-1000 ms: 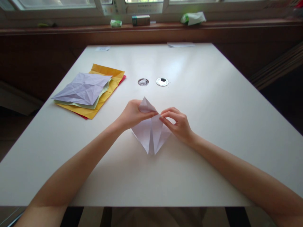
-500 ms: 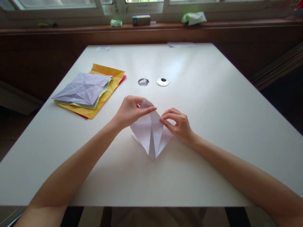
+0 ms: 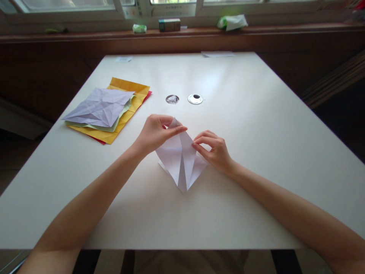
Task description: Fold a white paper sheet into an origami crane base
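A sheet of white paper point(image 3: 171, 156), folded into a pointed shape with flaps meeting along a centre slit, is held up off the white table point(image 3: 251, 213), its lower point towards me. My left hand point(image 3: 156, 131) pinches its upper tip between thumb and fingers. At the right edge of the front flap, my right hand point(image 3: 213, 148) grips the paper between thumb and fingertips. Part of the upper paper is hidden behind the left hand.
Left of my hands lies a stack of creased papers: lilac paper point(image 3: 99, 106) on top, green and yellow paper point(image 3: 137, 86) below, red at the bottom. Beyond the hands are two round table fittings point(image 3: 172, 99). A small box point(image 3: 169, 25) stands on the windowsill.
Both hands keep their grips on the paper. The paper and hands have shifted only very slightly in the view.
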Available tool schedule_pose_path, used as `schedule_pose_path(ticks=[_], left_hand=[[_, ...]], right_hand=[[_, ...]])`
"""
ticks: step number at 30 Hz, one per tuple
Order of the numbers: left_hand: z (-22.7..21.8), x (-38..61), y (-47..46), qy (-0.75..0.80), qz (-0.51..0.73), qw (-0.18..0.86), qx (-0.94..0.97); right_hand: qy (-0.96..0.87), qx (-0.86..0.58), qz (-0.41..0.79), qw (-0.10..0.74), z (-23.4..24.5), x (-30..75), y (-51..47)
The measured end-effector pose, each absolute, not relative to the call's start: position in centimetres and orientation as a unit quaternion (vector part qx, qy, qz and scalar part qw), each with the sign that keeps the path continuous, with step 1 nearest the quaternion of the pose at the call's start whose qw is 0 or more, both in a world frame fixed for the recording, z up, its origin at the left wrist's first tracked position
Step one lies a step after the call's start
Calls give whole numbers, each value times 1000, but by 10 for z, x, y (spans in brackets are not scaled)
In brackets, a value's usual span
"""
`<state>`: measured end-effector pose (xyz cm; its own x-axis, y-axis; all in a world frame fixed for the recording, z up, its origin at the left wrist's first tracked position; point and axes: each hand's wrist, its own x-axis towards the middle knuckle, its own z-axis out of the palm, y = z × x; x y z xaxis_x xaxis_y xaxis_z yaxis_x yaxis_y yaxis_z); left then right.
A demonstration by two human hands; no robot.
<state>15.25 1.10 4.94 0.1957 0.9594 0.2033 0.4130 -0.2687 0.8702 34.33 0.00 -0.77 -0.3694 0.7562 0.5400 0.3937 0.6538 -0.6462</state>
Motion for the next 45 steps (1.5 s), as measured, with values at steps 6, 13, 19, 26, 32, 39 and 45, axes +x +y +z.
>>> schedule_pose_path(ticks=[6,13,19,26,32,39,45], left_hand=[[52,151,12,484,418,326,696],[55,153,9,490,416,316,698],[53,157,7,488,417,328,693],[45,163,2,465,384,369,708],[46,160,4,463,385,387,698],[43,160,6,446,415,412,677],[46,161,5,445,426,424,664]], right_hand=[[-800,-359,212,432,-8,343,0],[-797,-368,221,426,-8,344,0],[-797,-369,227,421,-9,343,0],[-813,-354,215,410,-8,340,1],[-804,-375,236,398,-9,340,2],[-790,-390,255,398,-8,341,1],[-797,-382,249,396,-8,340,1]])
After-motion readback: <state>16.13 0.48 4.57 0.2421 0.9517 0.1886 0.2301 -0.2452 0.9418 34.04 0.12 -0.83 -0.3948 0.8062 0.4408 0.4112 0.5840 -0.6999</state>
